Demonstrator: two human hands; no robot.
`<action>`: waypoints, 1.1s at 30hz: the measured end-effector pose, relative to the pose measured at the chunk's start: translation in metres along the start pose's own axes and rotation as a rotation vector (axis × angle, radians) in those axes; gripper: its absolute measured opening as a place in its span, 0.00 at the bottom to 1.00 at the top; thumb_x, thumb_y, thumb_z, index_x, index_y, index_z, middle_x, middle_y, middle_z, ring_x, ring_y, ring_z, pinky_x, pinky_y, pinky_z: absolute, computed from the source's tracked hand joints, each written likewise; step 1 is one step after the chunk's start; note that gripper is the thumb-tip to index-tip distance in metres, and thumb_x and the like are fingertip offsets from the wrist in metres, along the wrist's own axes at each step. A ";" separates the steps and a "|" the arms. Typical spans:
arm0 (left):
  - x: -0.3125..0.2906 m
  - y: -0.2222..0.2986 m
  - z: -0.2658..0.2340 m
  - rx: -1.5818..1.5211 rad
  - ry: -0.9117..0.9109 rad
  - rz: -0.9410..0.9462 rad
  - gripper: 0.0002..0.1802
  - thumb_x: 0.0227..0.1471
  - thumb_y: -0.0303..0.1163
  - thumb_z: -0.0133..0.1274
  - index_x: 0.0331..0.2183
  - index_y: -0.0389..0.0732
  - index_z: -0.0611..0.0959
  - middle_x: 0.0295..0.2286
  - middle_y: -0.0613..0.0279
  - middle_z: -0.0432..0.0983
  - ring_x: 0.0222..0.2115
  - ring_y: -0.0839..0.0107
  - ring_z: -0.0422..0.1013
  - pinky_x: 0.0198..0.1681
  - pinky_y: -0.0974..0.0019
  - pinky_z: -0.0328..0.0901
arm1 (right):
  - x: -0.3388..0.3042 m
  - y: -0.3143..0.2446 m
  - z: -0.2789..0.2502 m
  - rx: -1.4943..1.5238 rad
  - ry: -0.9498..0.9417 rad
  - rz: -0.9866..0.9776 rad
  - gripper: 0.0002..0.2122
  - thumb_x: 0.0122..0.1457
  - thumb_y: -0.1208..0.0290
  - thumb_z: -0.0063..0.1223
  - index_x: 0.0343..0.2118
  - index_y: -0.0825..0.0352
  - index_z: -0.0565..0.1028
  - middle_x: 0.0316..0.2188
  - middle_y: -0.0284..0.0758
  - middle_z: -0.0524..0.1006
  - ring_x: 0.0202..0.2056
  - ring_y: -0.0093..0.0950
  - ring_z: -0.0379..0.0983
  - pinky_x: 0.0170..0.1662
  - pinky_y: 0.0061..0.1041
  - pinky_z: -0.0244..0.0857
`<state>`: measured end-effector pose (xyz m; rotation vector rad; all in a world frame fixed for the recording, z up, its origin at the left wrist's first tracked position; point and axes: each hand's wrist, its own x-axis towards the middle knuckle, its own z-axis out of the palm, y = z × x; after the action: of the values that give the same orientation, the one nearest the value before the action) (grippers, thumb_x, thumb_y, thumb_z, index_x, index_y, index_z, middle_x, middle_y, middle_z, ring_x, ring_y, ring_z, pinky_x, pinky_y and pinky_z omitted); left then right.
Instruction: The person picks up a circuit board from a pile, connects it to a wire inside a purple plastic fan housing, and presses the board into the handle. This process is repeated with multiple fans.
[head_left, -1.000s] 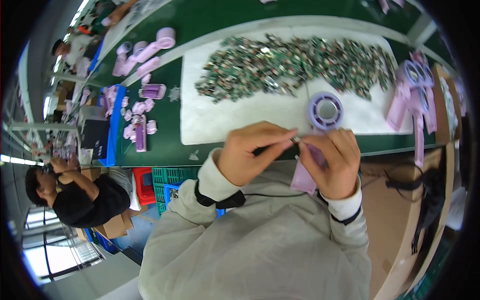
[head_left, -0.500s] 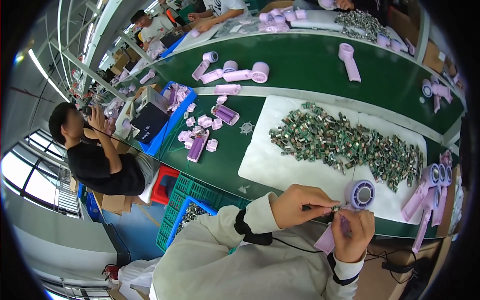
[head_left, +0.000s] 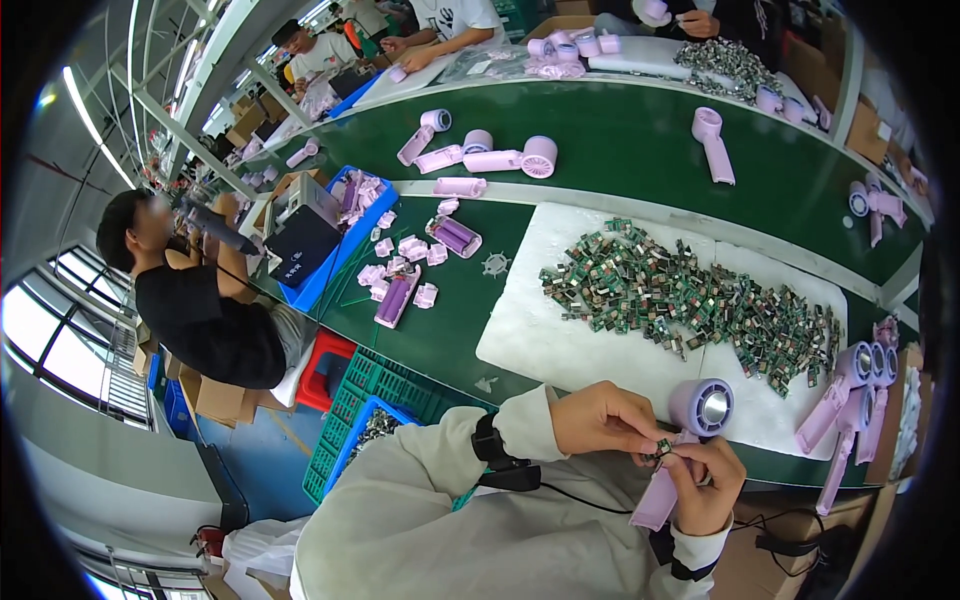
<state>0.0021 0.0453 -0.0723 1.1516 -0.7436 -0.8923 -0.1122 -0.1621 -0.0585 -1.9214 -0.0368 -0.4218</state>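
A small green circuit board point(head_left: 662, 449) sits between the fingertips of both hands. My left hand point(head_left: 603, 420) reaches in from the left and pinches the board with thumb and fingers. My right hand point(head_left: 708, 482) is closed around the handle of a lilac handheld fan point(head_left: 655, 502), its thumb and index finger close beside the board. The fan's round head points up and right, at the front edge of a white foam sheet point(head_left: 520, 335). Fingers partly hide the upper handle.
Loose circuit boards point(head_left: 640, 285) lie heaped on the foam. Several lilac fans point(head_left: 850, 400) stand at the right. Purple battery packs point(head_left: 398, 298) and lilac pieces lie left, near a blue tray point(head_left: 345, 262). Beyond is a green conveyor belt point(head_left: 620, 125) with fans. A co-worker point(head_left: 205, 310) sits left.
The fan head has tilted and shifted slightly left, now turned more to the right. Both hands have moved a little down and left with the board. The co-worker at left has lowered their hands.
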 end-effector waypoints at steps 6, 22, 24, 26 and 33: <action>0.001 0.003 0.006 0.174 0.042 0.064 0.15 0.61 0.19 0.56 0.49 0.37 0.85 0.39 0.57 0.77 0.39 0.67 0.79 0.45 0.66 0.74 | 0.001 0.004 0.000 -0.012 -0.002 0.000 0.08 0.47 0.83 0.68 0.30 0.70 0.81 0.20 0.28 0.65 0.21 0.18 0.57 0.25 0.21 0.49; 0.004 -0.001 0.014 -0.031 0.308 0.001 0.17 0.63 0.21 0.53 0.53 0.31 0.79 0.45 0.57 0.77 0.43 0.69 0.78 0.49 0.66 0.73 | 0.024 -0.022 -0.015 -0.343 -0.218 -0.308 0.13 0.46 0.79 0.66 0.37 0.61 0.84 0.26 0.32 0.73 0.27 0.34 0.67 0.31 0.32 0.61; 0.004 0.001 0.015 -0.053 0.315 -0.014 0.17 0.64 0.21 0.53 0.53 0.31 0.79 0.45 0.57 0.77 0.43 0.69 0.78 0.49 0.66 0.73 | 0.023 -0.022 -0.017 -0.432 -0.240 -0.315 0.12 0.44 0.79 0.67 0.34 0.63 0.84 0.26 0.33 0.74 0.28 0.36 0.69 0.34 0.33 0.63; 0.003 0.004 0.018 -0.090 0.330 -0.040 0.17 0.64 0.21 0.53 0.53 0.31 0.79 0.44 0.56 0.78 0.43 0.69 0.78 0.49 0.66 0.73 | 0.022 -0.020 -0.017 -0.412 -0.239 -0.316 0.12 0.45 0.79 0.67 0.35 0.62 0.84 0.26 0.33 0.74 0.28 0.36 0.69 0.33 0.33 0.63; 0.001 0.003 0.026 -0.111 0.321 -0.032 0.17 0.64 0.22 0.52 0.53 0.32 0.79 0.43 0.57 0.79 0.43 0.70 0.78 0.48 0.67 0.73 | 0.014 -0.015 -0.016 -0.226 -0.196 -0.189 0.10 0.47 0.79 0.68 0.34 0.63 0.84 0.25 0.33 0.75 0.27 0.33 0.70 0.31 0.29 0.63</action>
<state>-0.0188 0.0333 -0.0631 1.1745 -0.4093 -0.7419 -0.1063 -0.1730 -0.0356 -2.1864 -0.3124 -0.3741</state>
